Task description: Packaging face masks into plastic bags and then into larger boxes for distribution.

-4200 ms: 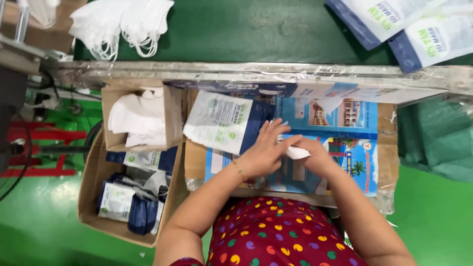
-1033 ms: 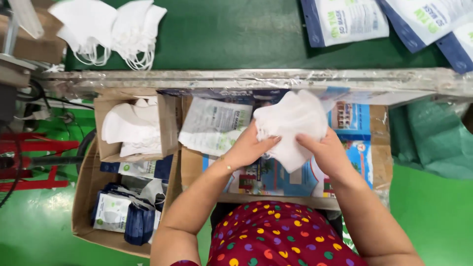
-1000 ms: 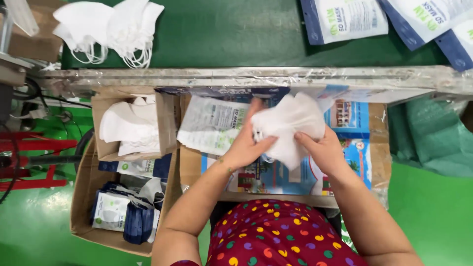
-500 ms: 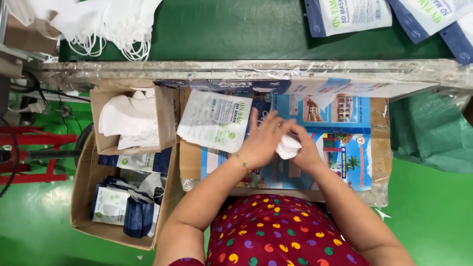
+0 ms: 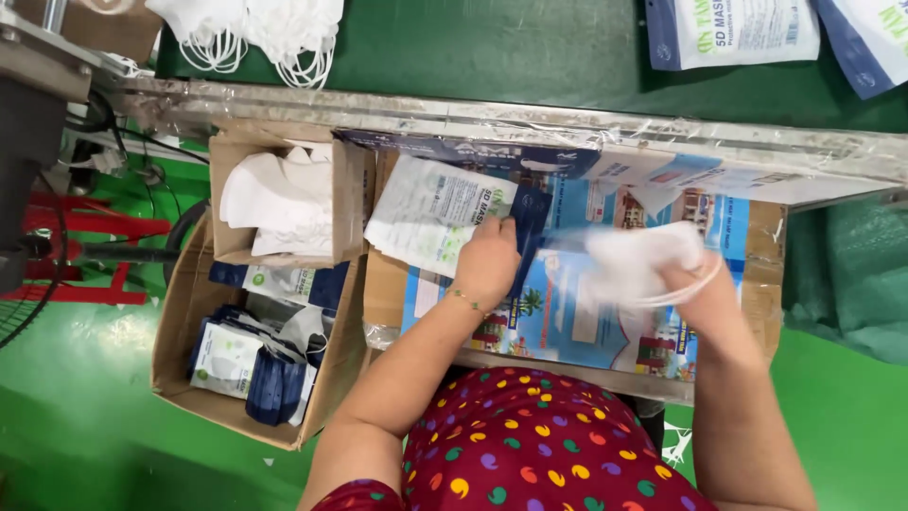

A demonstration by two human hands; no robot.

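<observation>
My left hand rests on the corner of a flat white-and-blue packaging pouch lying on a printed cardboard sheet in front of me. My right hand grips a bunch of white face masks, blurred by motion, above the right half of the sheet. The two hands are apart.
A small cardboard box of white masks stands to the left. Lower left, a larger carton holds filled pouches. A green conveyor belt runs along the top, carrying loose masks and sealed pouches. A metal rail borders it.
The hands, together on the folded masks half a second ago, have parted. The right hand has carried the masks to the right; the left has moved onto the pouch.
</observation>
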